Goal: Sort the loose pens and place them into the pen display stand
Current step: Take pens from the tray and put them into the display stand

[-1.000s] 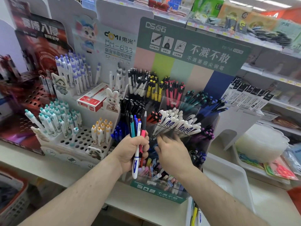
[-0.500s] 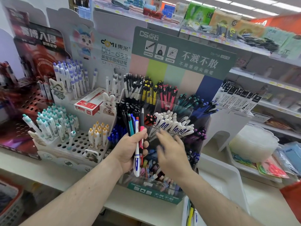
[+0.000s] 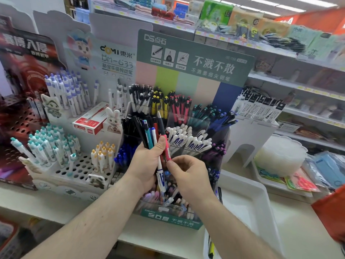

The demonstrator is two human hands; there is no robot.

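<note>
The left hand [image 3: 147, 165] grips a bunch of loose pens [image 3: 152, 135] upright in front of the pen display stand [image 3: 186, 116]. Just right, the right hand [image 3: 188, 174] pinches the lower end of the pink pen [image 3: 167, 146] in that bunch.

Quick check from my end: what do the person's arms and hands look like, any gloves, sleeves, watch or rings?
Both arms are bare up to the frame's lower edge, with no sleeve showing on either forearm. The left hand and the right hand are ungloved. No watch, band or bracelet shows at either wrist, and no ring is visible on the fingers that show. No markings or tape appear on them.
</note>
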